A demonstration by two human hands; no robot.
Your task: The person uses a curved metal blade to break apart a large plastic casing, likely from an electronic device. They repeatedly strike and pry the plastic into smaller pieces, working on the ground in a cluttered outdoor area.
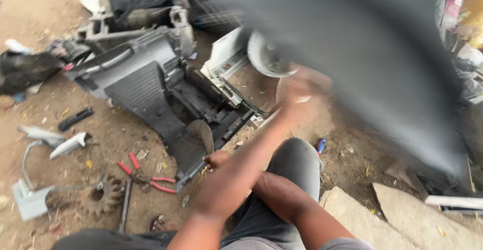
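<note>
The left hand (297, 96) was stretched forward and smeared by motion blur, so I could not tell whether it was open or closed; it sat against the lower edge of a large dark panel (362, 63), itself blurred, which filled the upper right of the view and hid whatever lay behind it. The right hand (217, 159) lay lower, crossing beneath the left forearm, its fingers curled down on the near edge of a black plastic housing (151, 86), a ribbed, grilled casing lying tilted on the dirt ground (30, 8). Just past the left hand, a round white fan-like part (266, 56) showed beside a pale flat piece, partly covered by the dark panel. On the ground to the left of the person's knee (297, 164) lay red-handled pliers (146, 177), touching a rusty toothed gear (103, 197) and a thin metal rod. Further left were a grey metal bracket (30, 199), pale plastic scraps and a short black bar (75, 119). A blue-and-red tool handle (320, 146) poked out beside the knee, and broken stone slabs (402, 215) lay at lower right
</note>
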